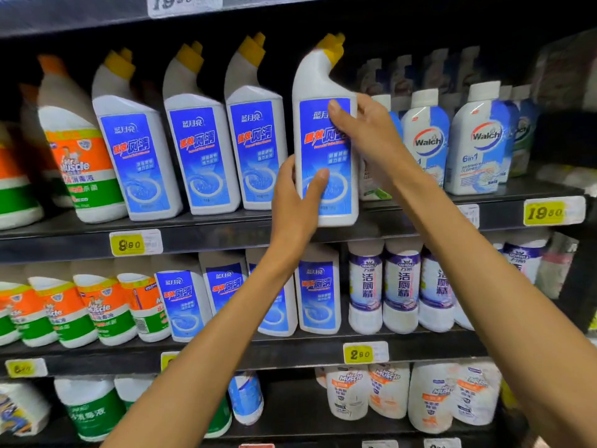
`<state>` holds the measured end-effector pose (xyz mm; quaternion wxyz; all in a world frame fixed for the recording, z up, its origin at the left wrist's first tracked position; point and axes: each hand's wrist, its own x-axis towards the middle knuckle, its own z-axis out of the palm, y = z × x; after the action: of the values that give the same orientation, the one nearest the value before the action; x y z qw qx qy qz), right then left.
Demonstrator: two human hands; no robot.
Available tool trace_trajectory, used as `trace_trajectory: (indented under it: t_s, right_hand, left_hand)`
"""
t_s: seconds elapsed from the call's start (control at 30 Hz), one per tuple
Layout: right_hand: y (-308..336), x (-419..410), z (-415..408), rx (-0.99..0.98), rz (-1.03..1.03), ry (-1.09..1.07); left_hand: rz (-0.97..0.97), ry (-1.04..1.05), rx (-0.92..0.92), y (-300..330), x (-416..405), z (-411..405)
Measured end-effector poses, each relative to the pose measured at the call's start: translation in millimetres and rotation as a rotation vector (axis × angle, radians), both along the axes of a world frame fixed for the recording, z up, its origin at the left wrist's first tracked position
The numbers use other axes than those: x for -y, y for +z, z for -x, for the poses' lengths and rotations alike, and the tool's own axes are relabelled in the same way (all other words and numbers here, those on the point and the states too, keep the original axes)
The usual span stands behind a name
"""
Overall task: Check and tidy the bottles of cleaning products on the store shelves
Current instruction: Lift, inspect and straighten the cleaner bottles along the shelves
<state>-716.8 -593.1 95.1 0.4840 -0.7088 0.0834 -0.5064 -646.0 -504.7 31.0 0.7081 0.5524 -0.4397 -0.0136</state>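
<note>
A white toilet-cleaner bottle with a blue label and a bent yellow cap stands upright at the front edge of the upper shelf. My left hand grips its lower left side, thumb across the label. My right hand holds its upper right side, thumb on the label. Three matching blue-label bottles stand in a row to its left, all facing forward.
Orange and green Mr Muscle bottles stand at the far left, white Walch bottles to the right. The shelf below carries more blue-label bottles and purple-topped bottles. Yellow price tags line the shelf edges.
</note>
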Motion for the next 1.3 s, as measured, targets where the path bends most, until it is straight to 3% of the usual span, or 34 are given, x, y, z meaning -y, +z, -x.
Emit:
trace_trajectory:
  t_s: [0.33,0.6,0.77,0.9,1.13,1.3]
  right_hand:
    - [5.4,7.0,-5.2,0.111,0.111,-0.025]
    - [-6.7,12.1,-19.2,0.215,0.172,-0.136]
    - [-10.9,13.9,-15.1,0.058,0.450,-0.413]
    - [-12.2,23.6,-6.4,-0.118,0.647,-0.560]
    - [-13.4,37.3,-6.8,-0.189,0.727,-0.649]
    - [-13.4,38.6,-10.8,-0.233,0.738,-0.659]
  left_hand:
    - [0.012,0.043,0.089,4.3,12.6,-8.2]
    - [-0.049,0.302,0.393,-6.2,15.3,-6.3]
    - [-0.062,0.411,0.476,-22.7,19.1,-7.6]
    - [-0.075,0.453,0.441,-27.3,26.9,-13.9]
    - [-0.028,0.494,0.377,-34.7,36.1,-12.6]
    - [-0.108,0.538,0.397,-31.1,36.7,-9.1]
